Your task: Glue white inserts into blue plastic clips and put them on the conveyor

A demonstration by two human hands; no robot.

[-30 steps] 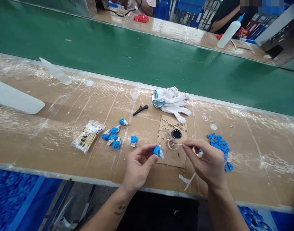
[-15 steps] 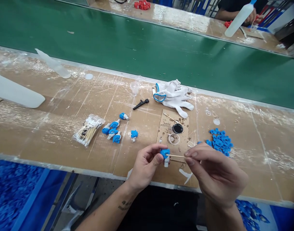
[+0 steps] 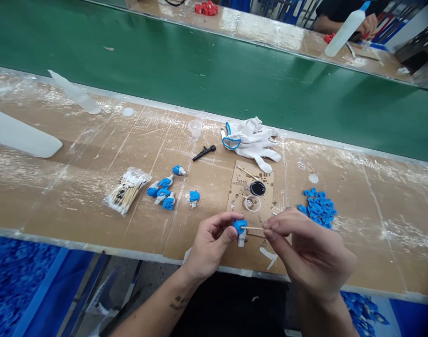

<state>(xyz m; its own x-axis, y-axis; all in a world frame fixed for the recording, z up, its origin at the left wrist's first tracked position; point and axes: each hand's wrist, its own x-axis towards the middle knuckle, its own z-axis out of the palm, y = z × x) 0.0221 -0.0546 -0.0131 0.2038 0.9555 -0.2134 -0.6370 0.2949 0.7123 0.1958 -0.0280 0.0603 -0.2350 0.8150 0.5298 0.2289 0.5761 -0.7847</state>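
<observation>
Over near tabletop (image 3: 94, 224), your left hand (image 3: 208, 248) pinches blue-white part (image 3: 242, 237), right hand (image 3: 312, 255) thin stick (image 3: 253, 228); likely dabbing, calls for steady hold.

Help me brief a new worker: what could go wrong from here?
The thin wooden stick in the right hand could slip on the small blue-and-grey plastic piece pinched in the left hand.
The clear round cup of black liquid, open near the hands, might spill onto the brown cardboard if knocked.

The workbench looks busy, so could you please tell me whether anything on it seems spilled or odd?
Yes: the cardboard piece under the cup of dark liquid looks spotted and stained, possibly from drips, though the cup looks upright.
</observation>
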